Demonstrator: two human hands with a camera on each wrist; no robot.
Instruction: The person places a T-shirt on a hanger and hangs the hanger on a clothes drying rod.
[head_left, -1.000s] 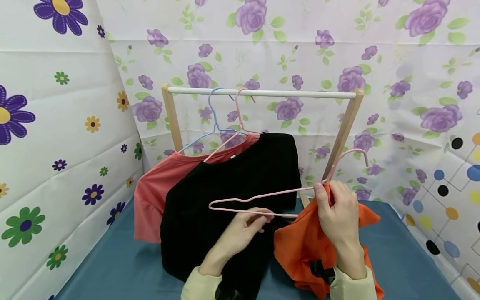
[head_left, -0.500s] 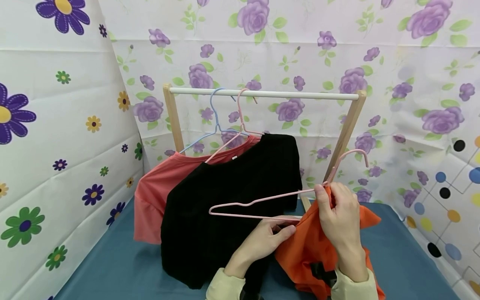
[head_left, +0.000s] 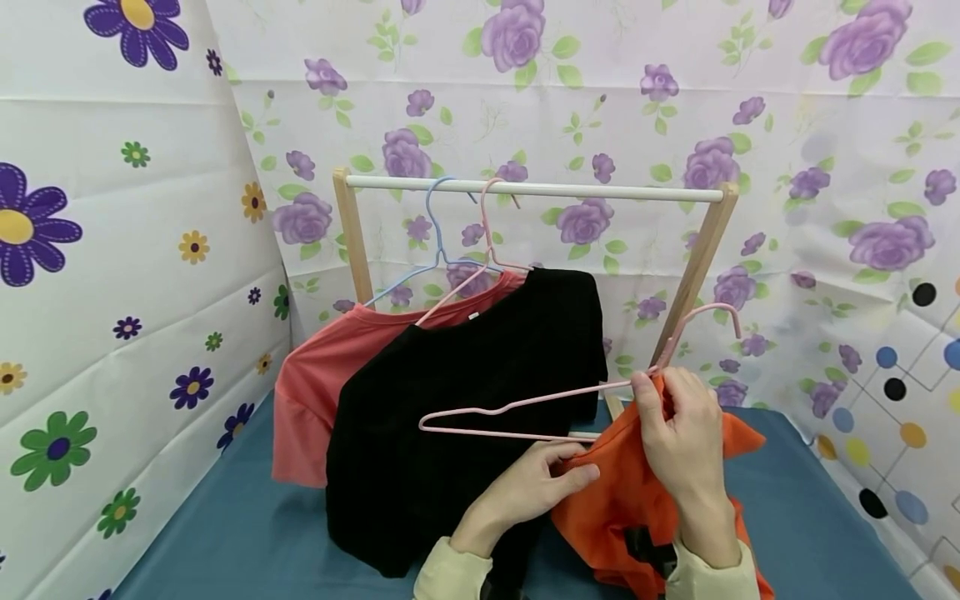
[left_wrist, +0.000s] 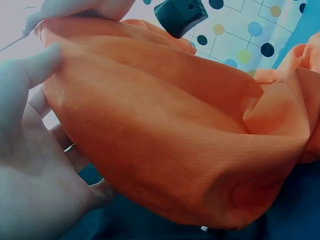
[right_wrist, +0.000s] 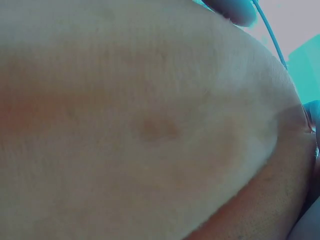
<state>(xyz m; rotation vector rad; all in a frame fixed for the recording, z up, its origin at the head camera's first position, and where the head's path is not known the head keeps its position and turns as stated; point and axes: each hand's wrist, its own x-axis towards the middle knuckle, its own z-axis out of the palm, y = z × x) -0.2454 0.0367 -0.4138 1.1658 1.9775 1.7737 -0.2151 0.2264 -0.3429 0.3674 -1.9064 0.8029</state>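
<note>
In the head view my right hand (head_left: 686,442) pinches the orange garment (head_left: 622,492) and a pink hanger (head_left: 555,397) together, just below the hanger's hook. The hanger's left arm sticks out bare to the left; its right part is hidden by cloth and hand. My left hand (head_left: 525,483) pinches the garment's left edge, below the hanger's lower bar. From the left wrist, the thumb (left_wrist: 45,62) lies on the front of the orange cloth (left_wrist: 150,115), with fingers behind the edge. A close, blurred surface fills most of the right wrist view.
Behind stands a rack with wooden legs and a white rail (head_left: 600,192). A black shirt (head_left: 457,375) on a pink hanger and a coral shirt (head_left: 315,392) on a blue hanger (head_left: 433,221) hang at its left. Patterned sheets surround the blue table cover (head_left: 210,533).
My left hand has moved right from below the bare hanger arm to the orange garment's edge and taken hold of it. The right hand keeps its grip.
</note>
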